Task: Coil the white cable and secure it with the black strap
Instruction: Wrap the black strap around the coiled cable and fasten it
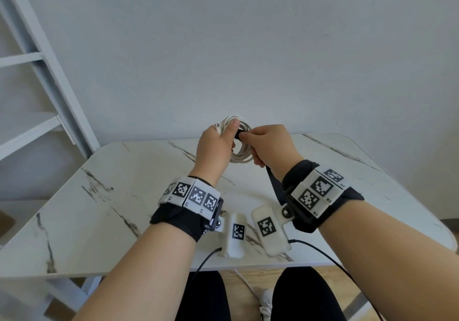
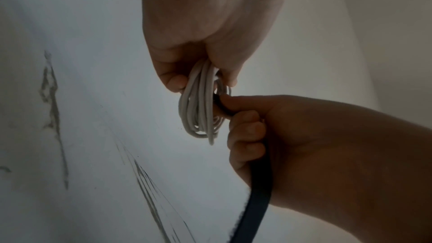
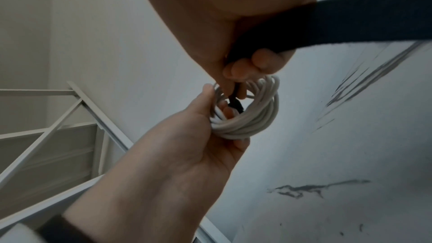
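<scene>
The white cable (image 1: 240, 150) is wound into a small coil of several loops, held in the air above the far part of the marble table (image 1: 124, 196). My left hand (image 1: 218, 144) grips the coil (image 2: 198, 106) on its left side, thumb over the top strands. My right hand (image 1: 268, 144) pinches one end of the black strap (image 1: 274, 184) at the coil's middle opening (image 3: 236, 104). The rest of the strap (image 2: 257, 197) runs through my right palm (image 3: 350, 17) and hangs down toward my wrist. A metal plug tip (image 1: 217, 125) sticks out by my left knuckles.
A white ladder-like frame (image 1: 49, 77) stands at the left beside the table. A plain wall (image 1: 248, 47) rises behind. Black leads (image 1: 323, 253) run from the wrist cameras over the near edge to my lap.
</scene>
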Demonstrator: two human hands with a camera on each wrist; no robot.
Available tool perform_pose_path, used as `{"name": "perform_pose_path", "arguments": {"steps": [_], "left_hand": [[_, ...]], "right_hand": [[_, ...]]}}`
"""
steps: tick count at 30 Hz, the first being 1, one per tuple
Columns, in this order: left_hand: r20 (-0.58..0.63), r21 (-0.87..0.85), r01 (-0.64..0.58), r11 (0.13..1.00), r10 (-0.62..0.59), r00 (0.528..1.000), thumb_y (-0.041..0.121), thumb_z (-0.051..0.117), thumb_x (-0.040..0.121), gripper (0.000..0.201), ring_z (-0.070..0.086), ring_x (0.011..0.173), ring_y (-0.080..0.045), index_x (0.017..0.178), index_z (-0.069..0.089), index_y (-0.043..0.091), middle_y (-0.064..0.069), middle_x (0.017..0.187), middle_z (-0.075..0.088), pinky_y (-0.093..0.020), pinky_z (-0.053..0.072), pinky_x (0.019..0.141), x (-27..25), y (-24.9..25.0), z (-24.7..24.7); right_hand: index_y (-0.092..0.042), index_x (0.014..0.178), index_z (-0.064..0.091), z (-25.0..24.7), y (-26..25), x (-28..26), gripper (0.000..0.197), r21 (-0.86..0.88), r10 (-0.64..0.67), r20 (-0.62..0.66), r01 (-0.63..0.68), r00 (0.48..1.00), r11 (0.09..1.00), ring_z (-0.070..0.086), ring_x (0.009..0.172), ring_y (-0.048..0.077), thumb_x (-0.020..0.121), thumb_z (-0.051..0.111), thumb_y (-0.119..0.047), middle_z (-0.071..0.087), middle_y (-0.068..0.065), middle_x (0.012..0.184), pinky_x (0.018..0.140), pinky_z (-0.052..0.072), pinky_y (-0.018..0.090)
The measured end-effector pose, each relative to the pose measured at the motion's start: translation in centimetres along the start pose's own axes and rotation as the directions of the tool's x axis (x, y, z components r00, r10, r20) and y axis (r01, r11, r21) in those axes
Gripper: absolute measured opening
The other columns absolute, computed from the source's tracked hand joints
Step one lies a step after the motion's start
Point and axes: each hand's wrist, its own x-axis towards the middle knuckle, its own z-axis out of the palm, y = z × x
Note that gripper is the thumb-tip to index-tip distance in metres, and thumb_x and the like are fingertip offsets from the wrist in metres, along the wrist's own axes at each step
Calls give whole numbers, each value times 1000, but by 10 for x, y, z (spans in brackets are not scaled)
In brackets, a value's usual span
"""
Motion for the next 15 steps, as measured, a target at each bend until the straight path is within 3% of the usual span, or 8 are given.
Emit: {"name": "perform_pose_path", "arguments": {"steps": [5,9,15], "left_hand": [[-1,-11,-5,1000,5,1000,50,50,94,46,64,71,-18,94,65,6,-1,79,69,-31,49,63,1,-1,1],[-6,25,-6,1000,7,1000,51,49,94,47,66,79,-26,99,63,7,-11,87,69,-37,50,69,1,-1,3],[-33,10,-5,1000,5,999,53,51,91,50,68,82,-30,102,63,6,-10,95,71,-43,52,75,5,-3,1]], "right_hand": [[-1,80,72,0,0,-1,18,34,-14,12,14,1000,999,45,34,11,84,67,-17,51,-2,42,39,39,23],[-2,80,62,-2,0,-2,13,58,3,59,-6,998,998,52,36,14,86,67,-13,57,2,47,40,45,24],[0,91,60,-10,4,-2,16,102,53,102,-63,993,993,65,53,26,91,60,-16,69,12,67,60,59,39]]}}
